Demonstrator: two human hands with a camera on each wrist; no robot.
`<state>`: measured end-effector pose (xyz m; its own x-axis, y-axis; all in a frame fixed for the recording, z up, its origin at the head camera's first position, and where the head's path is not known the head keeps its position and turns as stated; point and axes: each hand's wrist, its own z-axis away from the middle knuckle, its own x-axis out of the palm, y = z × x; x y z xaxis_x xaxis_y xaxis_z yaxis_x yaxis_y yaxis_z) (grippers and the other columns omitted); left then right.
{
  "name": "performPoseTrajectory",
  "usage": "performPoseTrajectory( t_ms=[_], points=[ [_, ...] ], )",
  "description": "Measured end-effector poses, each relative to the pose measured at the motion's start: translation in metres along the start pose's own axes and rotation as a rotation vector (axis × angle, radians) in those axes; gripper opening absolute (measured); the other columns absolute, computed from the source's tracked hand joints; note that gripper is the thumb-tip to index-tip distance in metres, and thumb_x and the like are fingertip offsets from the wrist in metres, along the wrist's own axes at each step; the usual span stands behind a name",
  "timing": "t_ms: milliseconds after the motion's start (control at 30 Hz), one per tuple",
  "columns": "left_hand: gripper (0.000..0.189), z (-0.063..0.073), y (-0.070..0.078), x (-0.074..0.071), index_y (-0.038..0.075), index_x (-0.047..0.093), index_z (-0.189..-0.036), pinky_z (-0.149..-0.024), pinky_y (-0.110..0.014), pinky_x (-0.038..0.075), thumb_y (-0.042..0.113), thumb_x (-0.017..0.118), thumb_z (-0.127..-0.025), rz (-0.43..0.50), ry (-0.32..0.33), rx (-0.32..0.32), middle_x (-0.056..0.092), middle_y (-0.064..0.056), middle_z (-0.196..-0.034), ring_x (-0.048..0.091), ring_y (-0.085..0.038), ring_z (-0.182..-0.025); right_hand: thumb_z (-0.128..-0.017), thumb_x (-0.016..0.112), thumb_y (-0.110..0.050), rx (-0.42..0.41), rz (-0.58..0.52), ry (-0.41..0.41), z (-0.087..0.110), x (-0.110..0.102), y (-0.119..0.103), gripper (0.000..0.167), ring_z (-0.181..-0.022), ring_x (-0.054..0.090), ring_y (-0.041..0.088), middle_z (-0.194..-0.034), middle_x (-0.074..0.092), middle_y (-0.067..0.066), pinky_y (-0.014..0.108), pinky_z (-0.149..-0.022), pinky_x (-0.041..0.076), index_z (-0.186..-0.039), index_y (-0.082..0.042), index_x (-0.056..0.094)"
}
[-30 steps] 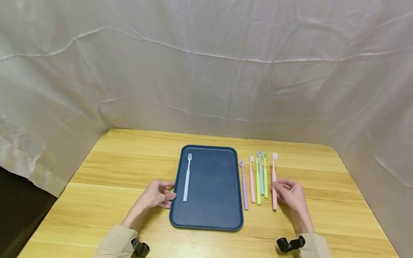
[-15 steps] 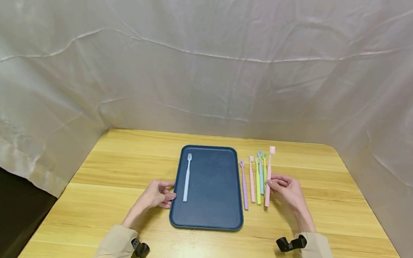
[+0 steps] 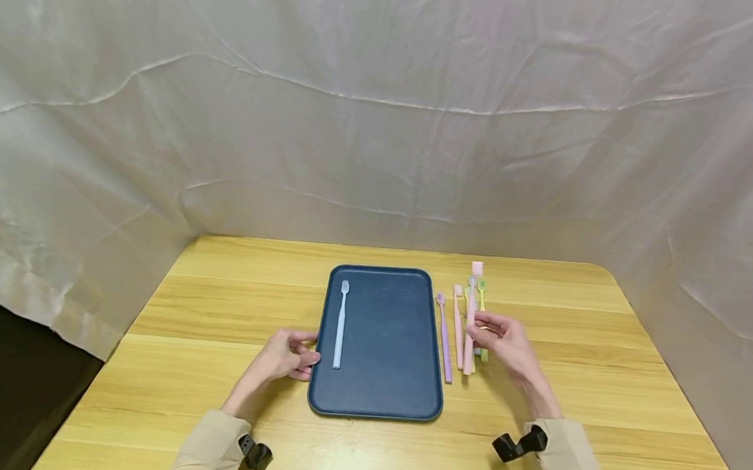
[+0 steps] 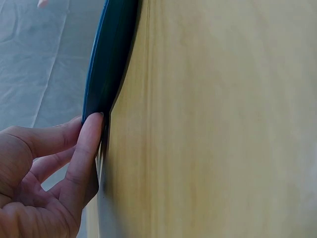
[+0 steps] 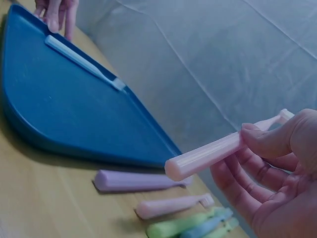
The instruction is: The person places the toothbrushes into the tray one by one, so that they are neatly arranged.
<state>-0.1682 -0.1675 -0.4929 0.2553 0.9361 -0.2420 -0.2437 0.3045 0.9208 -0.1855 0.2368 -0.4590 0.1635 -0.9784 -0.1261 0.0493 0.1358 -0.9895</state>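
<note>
My right hand [image 3: 504, 342] pinches a pink toothbrush [image 5: 205, 156] by its handle, held above the table over the loose toothbrushes. At the left side of a dark blue tray [image 3: 387, 346], my left hand [image 3: 284, 354] grips the rim between thumb and fingers. One light blue toothbrush [image 3: 340, 328] lies lengthwise on the tray, near that left side. Right of the tray lie a purple toothbrush [image 3: 445, 344] and another pink toothbrush [image 3: 458, 337]. Green toothbrushes [image 5: 171, 227] and a blue toothbrush [image 5: 193, 230] lie beyond them, partly hidden by the held one in the head view.
The wooden table [image 3: 359, 455] reaches out on both sides of the tray. Pale cloth [image 3: 383, 154] hangs behind it and along the sides. Black wrist cameras [image 3: 519, 444] sit at both sleeves.
The right hand has lifted the pink toothbrush from the right end of the row and carried it left, over the green and blue ones. The left hand has stayed on the tray.
</note>
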Motion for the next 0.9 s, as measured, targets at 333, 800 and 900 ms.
performPoseTrajectory(
  t_ms=[333,800,900],
  points=[
    [0.058,0.001,0.001,0.000,-0.014,0.047,-0.141,-0.062,-0.038,0.068,-0.007,0.070,-0.088,-0.001,-0.023,0.015,0.063,-0.010,-0.082,0.067,-0.014,-0.057,-0.095,0.061,0.003,0.023,-0.005,-0.046,-0.010,0.025,0.001,0.042,-0.077,0.065,0.002,-0.094,0.063,-0.005,0.018,-0.075,0.064,-0.129,0.022,0.047],
    [0.057,-0.001,-0.003,-0.001,-0.014,0.047,-0.141,-0.062,-0.034,0.068,-0.006,0.069,-0.089,0.007,-0.028,0.018,0.063,-0.010,-0.082,0.067,-0.012,-0.057,-0.094,0.064,0.002,-0.004,-0.042,-0.108,-0.025,0.059,0.005,0.036,-0.070,0.066,0.003,-0.087,0.062,-0.003,0.023,-0.069,0.066,-0.122,0.021,0.051],
    [0.057,-0.001,-0.003,-0.002,-0.014,0.047,-0.141,-0.063,-0.035,0.068,-0.005,0.068,-0.089,0.007,-0.032,0.025,0.064,-0.010,-0.083,0.067,-0.013,-0.058,-0.094,0.065,0.003,-0.005,-0.052,-0.115,-0.028,0.067,0.006,0.035,-0.070,0.066,0.004,-0.085,0.063,-0.004,0.022,-0.067,0.066,-0.121,0.021,0.052]
  ],
)
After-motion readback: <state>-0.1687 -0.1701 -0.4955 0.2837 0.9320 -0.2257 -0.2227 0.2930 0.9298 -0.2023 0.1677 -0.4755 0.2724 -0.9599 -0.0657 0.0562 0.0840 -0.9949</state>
